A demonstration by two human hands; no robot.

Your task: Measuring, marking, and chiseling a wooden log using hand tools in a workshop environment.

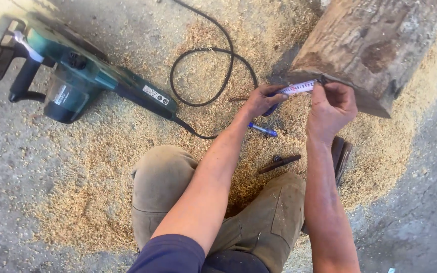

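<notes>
My left hand [263, 99] grips the dark blue case of a tape measure, and its pale blade [299, 88] is stretched to the right. My right hand [332, 107] pinches the blade's far end against the lower cut edge of a thick log [375, 45]. The log lies at the upper right on sawdust. A blue pen [262, 130] lies on the sawdust just below my left hand.
A green electric chainsaw [72, 71] lies at the upper left, its black cord [213, 60] looping over the sawdust toward the log. A dark metal bar [279, 164] and a sandal [341, 156] are near my bent knees [213, 202]. Concrete floor surrounds the sawdust.
</notes>
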